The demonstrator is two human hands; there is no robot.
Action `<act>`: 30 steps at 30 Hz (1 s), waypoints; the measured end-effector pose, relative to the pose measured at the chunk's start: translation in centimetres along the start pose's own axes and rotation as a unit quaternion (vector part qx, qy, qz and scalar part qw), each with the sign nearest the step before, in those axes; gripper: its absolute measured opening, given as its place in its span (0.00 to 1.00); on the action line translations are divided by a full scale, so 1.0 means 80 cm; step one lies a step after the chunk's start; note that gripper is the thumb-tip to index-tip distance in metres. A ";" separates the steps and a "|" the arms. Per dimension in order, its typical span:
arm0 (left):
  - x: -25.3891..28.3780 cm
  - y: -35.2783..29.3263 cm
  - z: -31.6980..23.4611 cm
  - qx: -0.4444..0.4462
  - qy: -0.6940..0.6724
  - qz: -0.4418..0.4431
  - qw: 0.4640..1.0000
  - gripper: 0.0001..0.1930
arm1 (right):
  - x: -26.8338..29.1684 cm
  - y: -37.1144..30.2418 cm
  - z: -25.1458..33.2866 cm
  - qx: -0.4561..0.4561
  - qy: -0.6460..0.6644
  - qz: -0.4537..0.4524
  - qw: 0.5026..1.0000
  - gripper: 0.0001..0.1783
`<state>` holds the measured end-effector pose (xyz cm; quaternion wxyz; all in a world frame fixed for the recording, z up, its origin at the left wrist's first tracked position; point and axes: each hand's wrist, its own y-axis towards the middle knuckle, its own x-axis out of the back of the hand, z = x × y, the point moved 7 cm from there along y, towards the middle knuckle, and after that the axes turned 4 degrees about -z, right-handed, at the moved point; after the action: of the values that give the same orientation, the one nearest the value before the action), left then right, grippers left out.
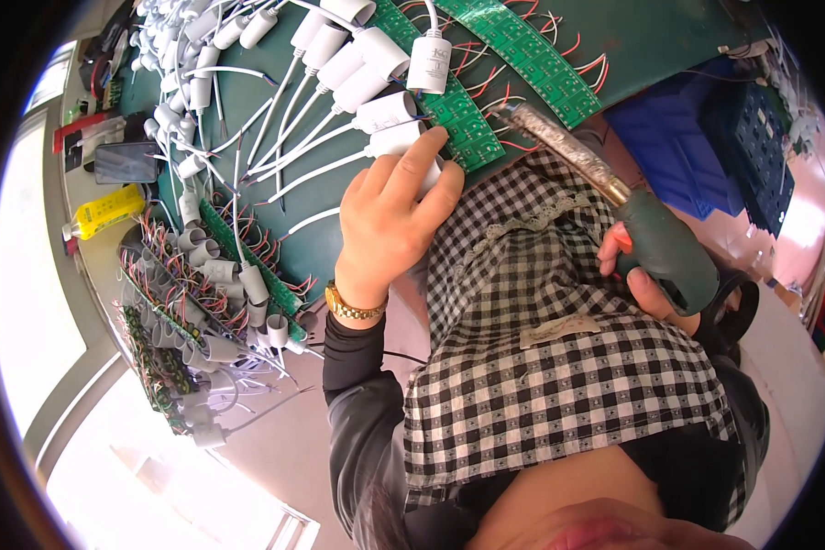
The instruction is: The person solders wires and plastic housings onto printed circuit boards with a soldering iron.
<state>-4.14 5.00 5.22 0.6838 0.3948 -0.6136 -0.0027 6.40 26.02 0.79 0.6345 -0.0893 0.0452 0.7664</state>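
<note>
My left hand, with a gold wristwatch, grips a white cylindrical capacitor at the near edge of the green work mat, its index finger touching a green circuit board strip with red wires. My right hand holds a green-handled soldering gun above my checked apron. The gun's long crusted metal tip points toward the strip. More white capacitors with white leads lie in a row behind my left hand.
A second green board strip lies farther back. A heap of boards with capacitors sits at the left. Beyond it are a yellow bottle and a black phone. Blue crates stand at the right.
</note>
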 end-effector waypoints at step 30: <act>0.163 0.080 0.077 0.217 -0.090 0.034 0.971 0.19 | 0.049 0.071 0.029 0.227 0.183 -0.203 0.935 0.25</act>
<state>-9.16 -0.30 19.21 0.5236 0.5106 -0.6716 0.1186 -0.08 29.16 2.04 0.7609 -0.0892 0.3140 0.5607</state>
